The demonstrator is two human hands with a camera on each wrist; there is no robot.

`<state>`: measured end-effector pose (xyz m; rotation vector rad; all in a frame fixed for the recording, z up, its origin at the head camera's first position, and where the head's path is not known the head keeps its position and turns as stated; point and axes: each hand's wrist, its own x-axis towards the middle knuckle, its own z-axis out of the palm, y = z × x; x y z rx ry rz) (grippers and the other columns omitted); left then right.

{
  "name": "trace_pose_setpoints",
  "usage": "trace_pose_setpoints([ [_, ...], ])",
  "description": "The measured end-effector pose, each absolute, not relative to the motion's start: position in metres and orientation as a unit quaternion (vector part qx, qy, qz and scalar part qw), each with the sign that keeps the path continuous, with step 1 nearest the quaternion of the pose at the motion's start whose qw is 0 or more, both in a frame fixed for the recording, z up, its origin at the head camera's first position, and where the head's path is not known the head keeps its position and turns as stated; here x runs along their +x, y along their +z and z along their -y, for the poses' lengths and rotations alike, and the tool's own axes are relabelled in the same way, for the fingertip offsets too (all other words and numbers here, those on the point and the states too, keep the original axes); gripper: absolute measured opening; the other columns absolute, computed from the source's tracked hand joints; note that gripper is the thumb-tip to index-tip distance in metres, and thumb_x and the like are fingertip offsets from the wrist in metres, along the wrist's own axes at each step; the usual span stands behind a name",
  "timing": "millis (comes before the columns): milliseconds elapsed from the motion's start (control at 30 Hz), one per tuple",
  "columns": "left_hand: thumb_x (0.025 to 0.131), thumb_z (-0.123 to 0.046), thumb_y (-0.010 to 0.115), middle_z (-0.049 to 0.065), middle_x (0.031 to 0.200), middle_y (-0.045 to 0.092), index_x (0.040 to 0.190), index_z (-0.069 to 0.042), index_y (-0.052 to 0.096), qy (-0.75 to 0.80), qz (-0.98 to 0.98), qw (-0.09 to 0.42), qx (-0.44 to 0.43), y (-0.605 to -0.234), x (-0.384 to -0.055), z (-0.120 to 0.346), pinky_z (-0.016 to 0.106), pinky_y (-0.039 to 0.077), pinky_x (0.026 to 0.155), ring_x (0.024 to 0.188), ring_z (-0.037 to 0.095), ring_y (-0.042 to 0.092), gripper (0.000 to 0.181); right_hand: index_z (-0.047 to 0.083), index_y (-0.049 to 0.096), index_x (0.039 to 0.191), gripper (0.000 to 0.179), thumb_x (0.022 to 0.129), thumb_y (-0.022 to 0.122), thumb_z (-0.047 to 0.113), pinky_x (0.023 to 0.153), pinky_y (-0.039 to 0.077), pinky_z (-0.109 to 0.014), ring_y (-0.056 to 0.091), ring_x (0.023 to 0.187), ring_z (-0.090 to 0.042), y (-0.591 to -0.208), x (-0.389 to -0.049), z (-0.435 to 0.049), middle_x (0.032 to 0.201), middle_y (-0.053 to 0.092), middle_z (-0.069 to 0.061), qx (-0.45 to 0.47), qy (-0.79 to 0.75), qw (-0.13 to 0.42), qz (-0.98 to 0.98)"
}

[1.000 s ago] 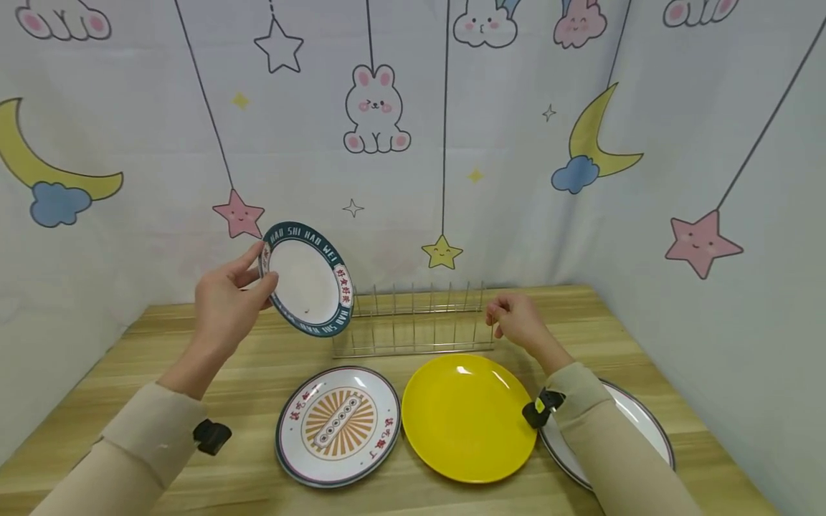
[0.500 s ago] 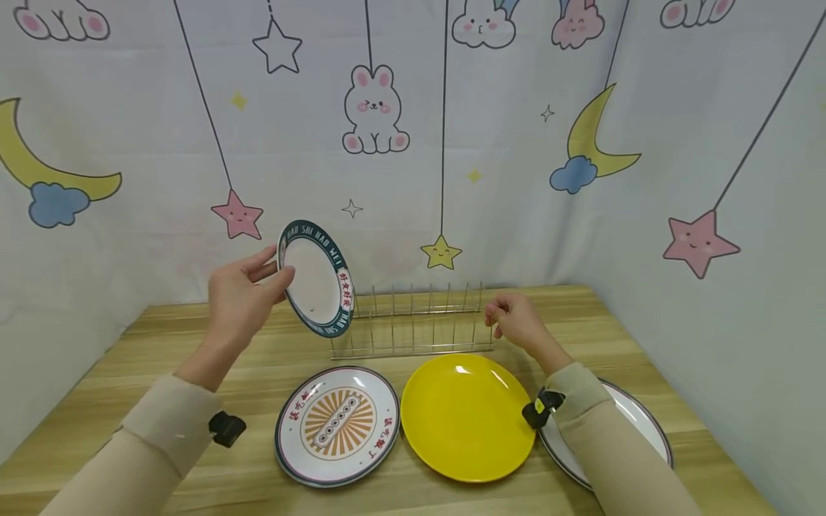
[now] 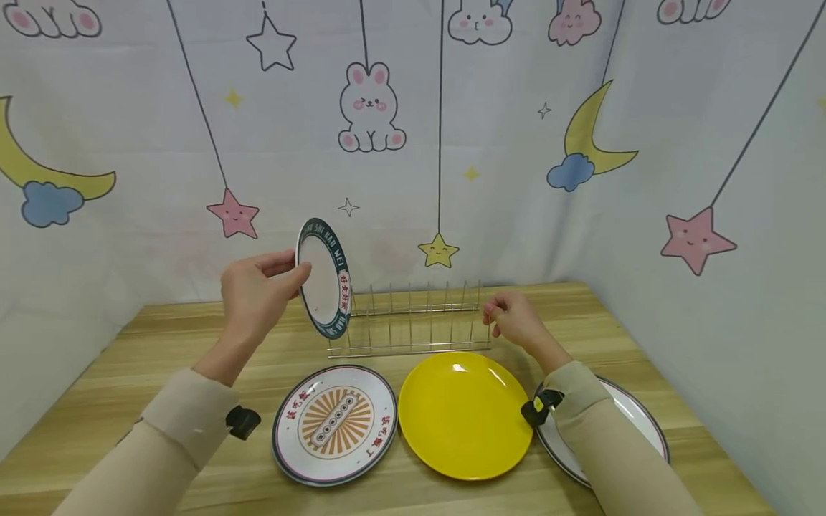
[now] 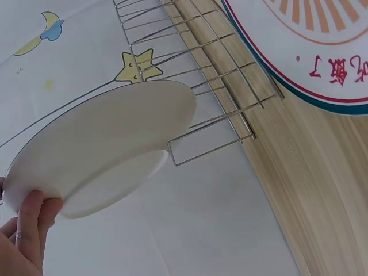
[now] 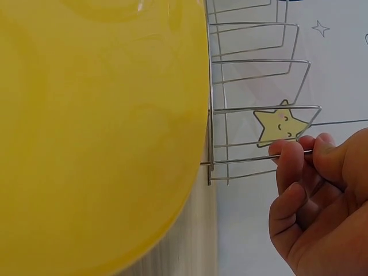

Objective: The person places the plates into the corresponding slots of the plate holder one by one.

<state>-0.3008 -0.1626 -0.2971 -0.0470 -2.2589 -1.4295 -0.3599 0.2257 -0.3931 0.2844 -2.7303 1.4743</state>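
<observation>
A white round plate with a dark green lettered rim (image 3: 320, 279) is raised above the table, steeply tilted, at the left end of a silver wire rack (image 3: 410, 311); whether it touches the wires cannot be told. The person's left hand (image 3: 261, 294) pinches the plate's outer edge between thumb and fingers, on the side away from the rack. At the rack's right end, the right hand (image 3: 513, 319) grips an end wire between thumb and curled fingers. In front of the rack's left part lies a white plate with an orange sunburst and red characters (image 3: 335, 425); directly in front of its right part lies a glossy plain yellow plate (image 3: 466, 416). A white plate with a dark rim line (image 3: 635, 419) lies in front of the rack, past its right end, partly covered by a beige sleeve (image 3: 619, 444). Under the rack is a pale wood-grain table (image 3: 168, 337); behind it hangs a white cartoon-print cloth (image 3: 290, 143).
</observation>
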Motion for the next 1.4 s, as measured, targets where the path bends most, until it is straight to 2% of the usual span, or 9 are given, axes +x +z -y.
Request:
trace_pose_setpoints([
  [200,0.088,-0.025,0.075,0.015,0.102,0.073,0.116,-0.002,0.072,-0.474,0.85,0.229,-0.031,-0.308,-0.304,0.158,0.019,0.056,0.058,0.067,0.011,0.072,0.037,0.001,0.064,0.087,0.026,0.105,0.049,0.012,0.064,0.054,-0.043,0.063,0.069,-0.039,-0.392,-0.361,-0.224,0.091,0.066,-0.02,0.09,0.467,0.01,0.88],
  [300,0.088,-0.022,0.075,0.015,0.101,0.073,0.116,-0.002,0.073,-0.468,0.855,0.221,-0.024,-0.315,-0.306,0.159,0.019,0.055,0.057,0.068,0.012,0.072,0.035,0.0,0.065,0.087,0.026,0.105,0.049,0.011,0.066,0.055,-0.045,0.063,0.069,-0.04,-0.391,-0.36,-0.223,0.092,0.066,-0.021,0.094,0.469,0.007,0.878],
  [467,0.087,-0.026,0.077,0.014,0.107,0.072,0.121,-0.001,0.07,-0.515,0.835,0.193,-0.027,-0.319,-0.31,0.16,0.023,0.058,0.065,0.081,0.018,0.073,0.043,-0.003,0.064,0.087,0.025,0.104,0.05,0.008,0.067,0.057,-0.048,0.062,0.065,-0.036,-0.388,-0.36,-0.224,0.092,0.065,-0.025,0.104,0.473,0.012,0.875],
  [633,0.088,-0.026,0.077,0.016,0.112,0.07,0.125,0.0,0.067,-0.572,0.806,0.154,-0.016,-0.325,-0.313,0.16,0.029,0.058,0.073,0.086,0.019,0.072,0.046,-0.001,0.065,0.086,0.025,0.104,0.051,0.009,0.068,0.057,-0.046,0.062,0.064,-0.031,-0.389,-0.362,-0.224,0.091,0.066,-0.023,0.102,0.474,0.007,0.875],
  [867,0.089,-0.025,0.076,0.014,0.12,0.068,0.128,-0.001,0.065,-0.572,0.807,0.144,-0.029,-0.334,-0.315,0.162,0.028,0.058,0.072,0.093,0.021,0.071,0.046,-0.001,0.066,0.086,0.025,0.104,0.051,0.009,0.065,0.056,-0.044,0.061,0.061,-0.026,-0.39,-0.358,-0.223,0.09,0.066,-0.022,0.101,0.471,0.008,0.876],
  [1033,0.089,-0.028,0.076,0.013,0.128,0.064,0.133,-0.004,0.062,-0.574,0.809,0.117,-0.036,-0.336,-0.314,0.166,0.028,0.058,0.075,0.1,0.021,0.069,0.052,-0.003,0.065,0.088,0.026,0.104,0.049,0.009,0.066,0.057,-0.043,0.06,0.061,-0.025,-0.389,-0.357,-0.224,0.091,0.065,-0.023,0.1,0.473,0.007,0.875],
  [1267,0.092,-0.032,0.072,0.016,0.13,0.062,0.14,-0.002,0.055,-0.559,0.825,0.07,-0.039,-0.341,-0.298,0.181,0.027,0.057,0.079,0.112,0.027,0.064,0.059,-0.005,0.064,0.089,0.025,0.104,0.049,0.008,0.071,0.057,-0.049,0.061,0.062,-0.025,-0.389,-0.356,-0.226,0.09,0.065,-0.022,0.095,0.479,0.004,0.872],
  [1400,0.095,-0.032,0.068,0.019,0.132,0.06,0.141,0.0,0.052,-0.558,0.828,0.048,-0.028,-0.348,-0.285,0.195,0.029,0.057,0.081,0.115,0.031,0.062,0.059,-0.005,0.062,0.089,0.024,0.104,0.049,0.008,0.07,0.058,-0.044,0.06,0.062,-0.022,-0.392,-0.357,-0.229,0.089,0.065,-0.021,0.088,0.493,0.002,0.866],
])
